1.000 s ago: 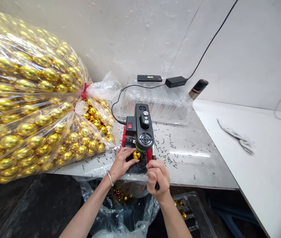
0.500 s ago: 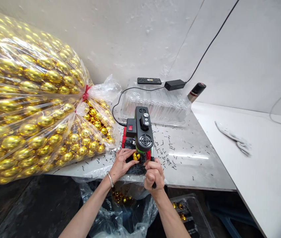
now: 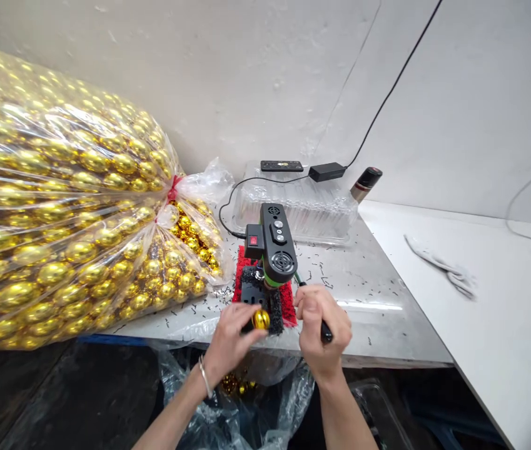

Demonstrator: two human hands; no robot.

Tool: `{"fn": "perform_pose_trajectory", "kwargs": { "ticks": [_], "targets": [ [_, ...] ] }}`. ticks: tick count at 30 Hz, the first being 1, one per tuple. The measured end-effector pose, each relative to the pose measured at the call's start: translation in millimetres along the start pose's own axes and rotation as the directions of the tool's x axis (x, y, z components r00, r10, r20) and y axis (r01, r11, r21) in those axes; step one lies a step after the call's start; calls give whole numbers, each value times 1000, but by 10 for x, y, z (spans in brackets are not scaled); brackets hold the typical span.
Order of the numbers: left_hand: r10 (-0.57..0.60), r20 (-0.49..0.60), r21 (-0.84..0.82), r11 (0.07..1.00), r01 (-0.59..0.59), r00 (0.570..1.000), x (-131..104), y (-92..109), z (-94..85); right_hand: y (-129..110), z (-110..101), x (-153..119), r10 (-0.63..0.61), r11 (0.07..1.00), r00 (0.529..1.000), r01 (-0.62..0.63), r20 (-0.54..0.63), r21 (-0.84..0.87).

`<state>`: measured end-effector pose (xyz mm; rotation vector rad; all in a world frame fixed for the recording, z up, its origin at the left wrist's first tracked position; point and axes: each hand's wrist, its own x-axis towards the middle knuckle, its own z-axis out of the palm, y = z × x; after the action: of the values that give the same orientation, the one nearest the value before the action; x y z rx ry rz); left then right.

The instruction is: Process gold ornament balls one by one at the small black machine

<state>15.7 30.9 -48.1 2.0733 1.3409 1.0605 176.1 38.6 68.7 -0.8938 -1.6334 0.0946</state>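
Observation:
My left hand (image 3: 234, 337) pinches a shiny gold ball ornament (image 3: 261, 319) between thumb and fingers, just in front of a small drill press (image 3: 278, 247). The press is black with a green band, and a red switch sits on its side box. Fist-like, my right hand (image 3: 324, 325) is closed round the black-ended lever handle (image 3: 326, 333) at the right of the press. Black shavings cover the machine's base, which rests on a red mat (image 3: 288, 304).
A huge clear bag of gold balls (image 3: 59, 219) fills the left. Behind the press are a clear plastic tray (image 3: 296, 215), a power adapter (image 3: 328, 172), a phone (image 3: 282, 165) and a spray can (image 3: 366, 184). A glove (image 3: 441, 265) lies right. Below, an open plastic bag (image 3: 237, 419) holds balls.
My left hand has drawn the gold ball out from under the press head towards me. My right hand has swung the lever handle outward to the right.

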Motion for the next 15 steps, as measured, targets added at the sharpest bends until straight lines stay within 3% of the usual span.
{"fn": "perform_pose_trajectory", "kwargs": {
  "ticks": [3, 6, 9, 11, 15],
  "targets": [
    [145, 106, 64, 986, -153, 984, -361, 136, -58, -27, -11, 28, -7, 1000, 1000, 7, 5, 2],
    [160, 41, 151, 975, -164, 986, -415, 150, -164, 18, 19, -43, -27, 1000, 1000, 27, -9, 12],
    [98, -165, 254, 966, -53, 981, -25, 19, -428, 55, 48, -104, -37, 999, 999, 38, -13, 16],
    [48, -212, 327, 945, 24, 976, 385, -139, -654, 60, 58, -116, -49, 999, 999, 49, -23, 11],
    [-168, 38, 439, 888, 135, 985, 1110, -519, -933, 48, 56, -102, -65, 998, 998, 65, -21, -7]
  ]
}}
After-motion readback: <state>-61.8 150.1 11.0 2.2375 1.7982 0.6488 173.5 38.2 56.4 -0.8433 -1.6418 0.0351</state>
